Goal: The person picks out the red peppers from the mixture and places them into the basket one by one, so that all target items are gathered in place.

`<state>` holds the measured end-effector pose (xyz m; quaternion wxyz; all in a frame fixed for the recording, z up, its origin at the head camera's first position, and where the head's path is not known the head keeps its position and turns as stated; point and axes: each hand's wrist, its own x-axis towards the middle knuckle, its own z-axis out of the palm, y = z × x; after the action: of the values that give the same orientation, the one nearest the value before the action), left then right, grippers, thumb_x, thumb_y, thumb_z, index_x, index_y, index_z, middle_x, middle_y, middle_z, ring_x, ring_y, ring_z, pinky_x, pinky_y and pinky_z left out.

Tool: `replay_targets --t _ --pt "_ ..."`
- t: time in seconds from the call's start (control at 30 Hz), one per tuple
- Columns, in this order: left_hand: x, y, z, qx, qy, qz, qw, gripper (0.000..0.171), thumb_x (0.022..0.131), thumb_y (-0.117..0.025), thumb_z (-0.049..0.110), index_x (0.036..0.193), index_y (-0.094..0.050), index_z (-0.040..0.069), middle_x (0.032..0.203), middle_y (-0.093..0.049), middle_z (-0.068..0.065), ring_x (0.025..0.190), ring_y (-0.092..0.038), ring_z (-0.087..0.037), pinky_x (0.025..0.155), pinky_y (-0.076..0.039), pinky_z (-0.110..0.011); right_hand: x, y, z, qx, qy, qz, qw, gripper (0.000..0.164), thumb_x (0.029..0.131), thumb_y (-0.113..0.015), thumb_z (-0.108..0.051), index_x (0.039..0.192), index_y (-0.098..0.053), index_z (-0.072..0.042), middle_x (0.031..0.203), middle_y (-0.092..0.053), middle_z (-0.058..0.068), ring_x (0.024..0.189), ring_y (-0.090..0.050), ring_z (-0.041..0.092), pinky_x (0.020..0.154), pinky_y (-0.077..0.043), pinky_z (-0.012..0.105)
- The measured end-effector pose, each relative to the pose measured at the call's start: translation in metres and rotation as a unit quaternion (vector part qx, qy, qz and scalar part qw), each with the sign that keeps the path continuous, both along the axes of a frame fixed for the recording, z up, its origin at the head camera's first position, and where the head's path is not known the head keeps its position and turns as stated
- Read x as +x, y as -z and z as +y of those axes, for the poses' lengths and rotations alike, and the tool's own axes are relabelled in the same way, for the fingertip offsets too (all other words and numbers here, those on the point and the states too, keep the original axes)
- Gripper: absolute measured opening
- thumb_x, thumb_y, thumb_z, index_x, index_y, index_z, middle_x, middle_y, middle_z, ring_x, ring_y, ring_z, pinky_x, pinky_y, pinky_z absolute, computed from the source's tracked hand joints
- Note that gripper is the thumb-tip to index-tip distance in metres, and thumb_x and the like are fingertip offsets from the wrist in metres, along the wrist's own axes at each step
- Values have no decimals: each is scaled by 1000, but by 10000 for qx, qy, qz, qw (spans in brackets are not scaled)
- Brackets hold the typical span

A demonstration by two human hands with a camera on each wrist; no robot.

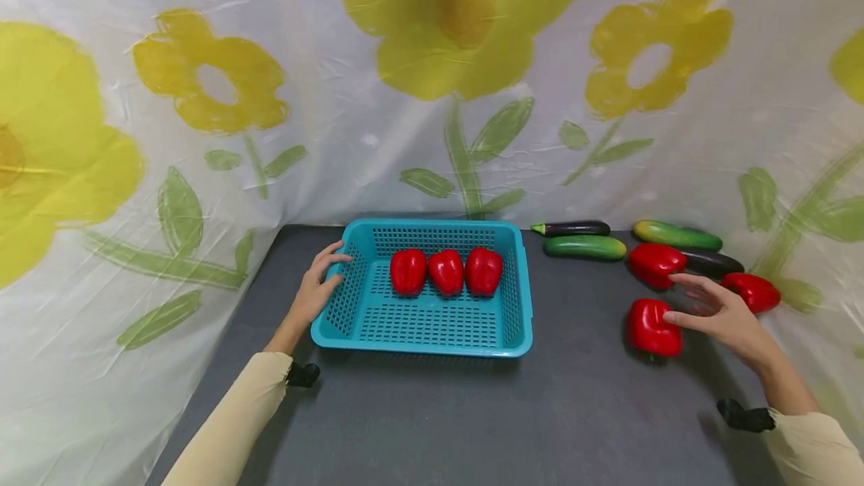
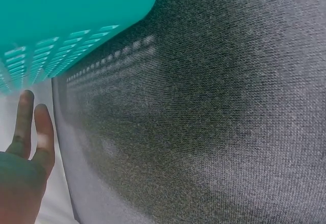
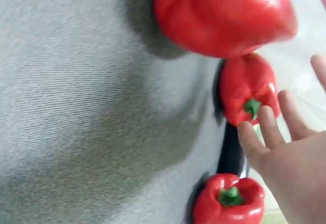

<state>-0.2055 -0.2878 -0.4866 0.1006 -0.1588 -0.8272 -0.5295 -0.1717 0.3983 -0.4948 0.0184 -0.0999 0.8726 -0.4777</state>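
Note:
My left hand (image 1: 315, 292) is at the left side of a blue-green plastic basket (image 1: 432, 351), some fingers and the thumb at its rim. In the left wrist view, two fairly straight fingers (image 2: 45, 132) point up beside the basket's outer wall (image 2: 76, 10). Inside the basket, three red bell peppers (image 1: 446, 273) sit in a row. Over at the right, my right hand (image 1: 725, 315) hovers with spread fingers beside a red bell pepper (image 1: 653, 328) lying on the table. The right wrist view shows nothing held in that hand (image 3: 290, 158).
Behind the right hand lie two more red bell peppers, one nearer (image 1: 655, 264) and one farther right (image 1: 752, 292). Around them are a dark eggplant (image 1: 712, 263) and a cucumber (image 1: 677, 235). Another eggplant (image 1: 577, 228) and cucumber (image 1: 584, 247) lie beside the basket. A flowered curtain (image 1: 324, 133) backs the table.

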Motion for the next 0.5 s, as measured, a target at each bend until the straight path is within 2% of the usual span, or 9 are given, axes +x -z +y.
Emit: replay_targets --t 0.13,0.27,0.4,0.5 --pt "1 2 -3 8 -59 -11 10000 34 94 -47 -15 126 -58 -17 156 -30 -29 144 -20 -52 102 -22 -68 1 2 1 -80 -454 -225 9987 72 94 -73 -8 157 -36 -9 154 -37 15 131 -43 28 91 -42 15" --pt "0 2 -1 -41 -20 -47 10000 34 94 -46 -14 127 -57 -16 156 -29 -29 144 -20 -52 103 -21 -69 1 6 5 -307 -808 -381 9955 79 94 -70 -1 160 -28 -9 159 -28 18 140 -32 40 93 -40 14" --pt "-1 1 0 -42 -60 -46 10000 34 94 -46 -15 126 -57 -17 156 -30 -29 144 -21 -52 102 -22 -68 -1 7 6 -279 -936 -532 9938 83 93 -70 -3 161 -24 -9 160 -23 23 137 -24 59 89 -42 17" --pt "-1 0 1 -31 -31 -41 10000 34 93 -46 -15 126 -56 -18 156 -29 -30 143 -21 -53 100 -24 -67 -2 8 4 -192 -969 -569 9935 84 92 -73 -4 160 -24 -6 158 -23 27 136 -24 60 89 -42 19"
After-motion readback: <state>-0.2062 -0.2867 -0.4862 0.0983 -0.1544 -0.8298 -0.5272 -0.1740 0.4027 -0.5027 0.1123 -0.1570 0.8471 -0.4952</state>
